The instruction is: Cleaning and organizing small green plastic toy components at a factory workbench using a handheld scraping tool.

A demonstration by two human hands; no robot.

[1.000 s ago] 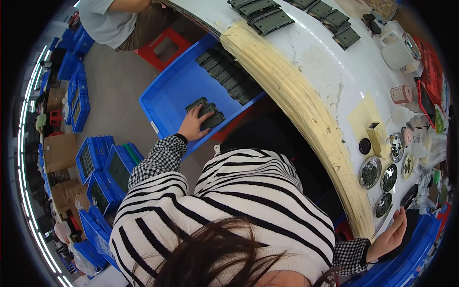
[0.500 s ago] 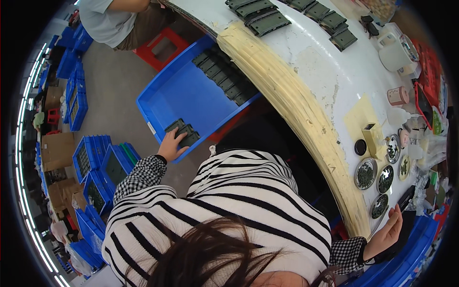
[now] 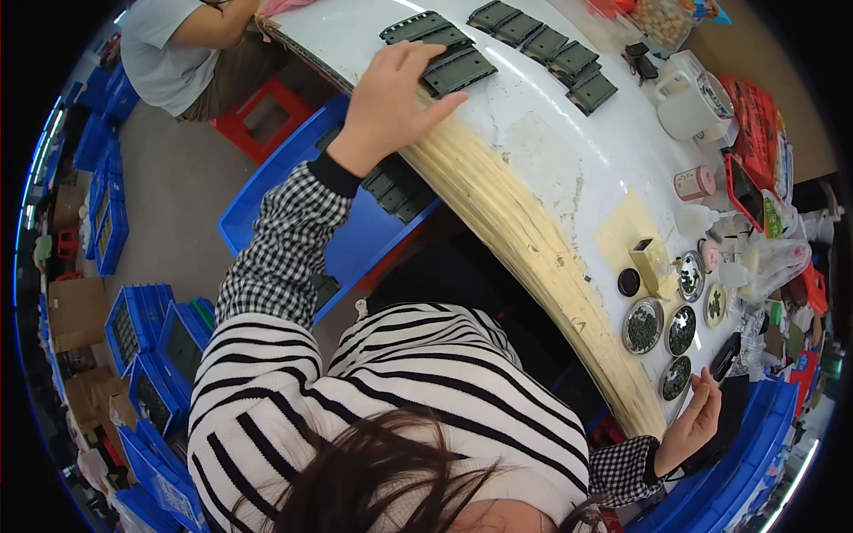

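Observation:
My left hand (image 3: 391, 107) reaches over the table's wooden edge with fingers spread. Its fingertips are at a small group of dark green rectangular plates (image 3: 464, 73), apparently touching one; nothing shows gripped. Beneath that forearm sits a blue plastic bin (image 3: 360, 253) holding rows of similar green plates (image 3: 395, 191), partly hidden by the sleeve. At the lower right my right hand (image 3: 695, 425) is held by the table edge, its fingers curled together. Whatever they may hold is too small to make out. Close to it stands a round metal dish (image 3: 675, 378) of small dark pieces.
More round dishes (image 3: 642, 326) of small parts stand near a yellow block (image 3: 653, 266) and a black cap (image 3: 629, 282). Another line of green plates (image 3: 542, 44) lies farther back, left of a white jug (image 3: 689, 107). A person (image 3: 191, 53) sits at the far left by a red stool (image 3: 262, 120).
My left hand has left the plates at the bin's near end and moved up to those on the table. The view has shifted slightly; my right hand stays by the table edge.

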